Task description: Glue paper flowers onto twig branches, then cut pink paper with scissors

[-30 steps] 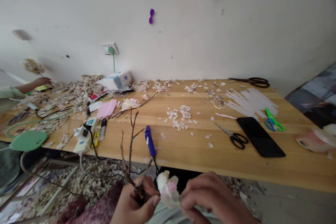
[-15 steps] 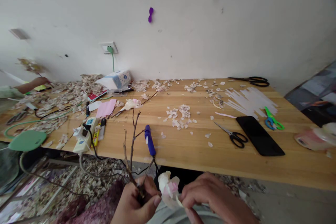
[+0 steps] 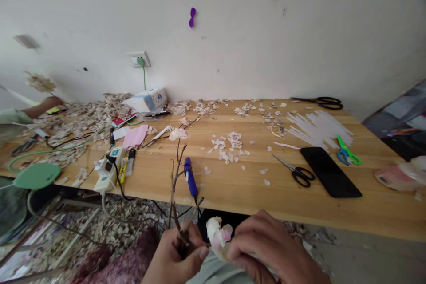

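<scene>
My left hand (image 3: pixel 181 253) is closed around the base of a bare brown branch (image 3: pixel 175 191) with several thin twigs rising from it. A pale cream and pink artificial flower (image 3: pixel 218 237) sits beside that grip, between my two hands. My right hand (image 3: pixel 262 248) pinches the flower's lower right edge, thumb and fingers pressed together on a petal. Behind the branch, a blue glue gun (image 3: pixel 190 177) lies near the table's front edge. Another pale flower (image 3: pixel 179 134) shows on the table beyond the twig tips.
Loose petals (image 3: pixel 229 144) are scattered over the wooden table (image 3: pixel 246 195). Black scissors (image 3: pixel 296 172), a black phone (image 3: pixel 328 171) and paper strips (image 3: pixel 316 128) lie to the right. A power strip (image 3: pixel 108 173) stands left, with cables hanging down. Another person's hand (image 3: pixel 51 103) holds a flower stem at far left.
The branch in my left hand has tilted more upright and shifted slightly right. My right hand stays at the flower, which has turned a little. The other person's flower has moved slightly.
</scene>
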The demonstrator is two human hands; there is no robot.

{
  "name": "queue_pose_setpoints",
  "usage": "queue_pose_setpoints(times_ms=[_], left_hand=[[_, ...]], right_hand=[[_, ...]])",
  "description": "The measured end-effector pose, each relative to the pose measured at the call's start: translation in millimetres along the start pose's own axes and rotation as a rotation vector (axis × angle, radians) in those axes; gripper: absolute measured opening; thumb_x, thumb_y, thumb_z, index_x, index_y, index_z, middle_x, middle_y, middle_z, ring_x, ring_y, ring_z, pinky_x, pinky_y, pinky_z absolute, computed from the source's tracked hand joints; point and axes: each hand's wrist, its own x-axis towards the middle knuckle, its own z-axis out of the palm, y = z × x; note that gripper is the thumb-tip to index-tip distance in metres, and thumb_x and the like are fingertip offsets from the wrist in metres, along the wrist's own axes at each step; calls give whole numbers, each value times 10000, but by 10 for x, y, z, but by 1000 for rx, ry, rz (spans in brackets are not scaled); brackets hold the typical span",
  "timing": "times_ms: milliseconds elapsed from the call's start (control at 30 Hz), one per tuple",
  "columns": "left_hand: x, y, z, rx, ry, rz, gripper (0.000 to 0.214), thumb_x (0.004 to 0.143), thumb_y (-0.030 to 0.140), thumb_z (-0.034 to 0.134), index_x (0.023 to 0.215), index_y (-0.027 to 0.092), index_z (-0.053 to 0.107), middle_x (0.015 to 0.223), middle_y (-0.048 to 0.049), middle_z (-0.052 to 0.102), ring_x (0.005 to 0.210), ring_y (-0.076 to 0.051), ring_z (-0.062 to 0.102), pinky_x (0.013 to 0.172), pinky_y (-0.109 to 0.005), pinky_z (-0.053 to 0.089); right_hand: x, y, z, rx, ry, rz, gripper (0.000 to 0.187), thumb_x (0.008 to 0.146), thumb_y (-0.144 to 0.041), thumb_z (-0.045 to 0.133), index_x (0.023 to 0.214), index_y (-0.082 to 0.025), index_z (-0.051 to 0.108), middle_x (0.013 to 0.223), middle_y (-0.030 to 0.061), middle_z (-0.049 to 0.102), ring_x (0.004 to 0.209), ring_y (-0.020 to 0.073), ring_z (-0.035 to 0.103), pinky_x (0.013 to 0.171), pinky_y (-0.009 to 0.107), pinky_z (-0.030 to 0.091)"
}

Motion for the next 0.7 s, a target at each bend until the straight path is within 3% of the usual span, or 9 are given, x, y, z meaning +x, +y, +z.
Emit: queue_pose_setpoints(times_ms=[100,467,700], left_hand=[[-1,28,20,-17,11,-31,443,728,530,829,666,183,561,615,21,539,570,-117,434,542,-227,368],[35,33,27,44,13,0,504,702,608,808,651,189,531,599,28,512,548,-112,424,534,-234,369],[6,-6,5,46,-39,-8,464,759,574,783,691,178,551,640,12,535,600,-123,446,570,-239,366]], right_hand=[[0,55,14,-22,-16,16,44,982,-289,621,966,-320,648,915,-30,722,869,142,680,776,217,566],[-43,67,45,5,-44,24,78,1009,-309,579,948,-314,627,926,-39,714,889,121,675,808,187,546],[-24,64,50,-11,-13,51,135,965,-176,598,1001,-305,607,933,-38,702,894,120,669,806,186,544]])
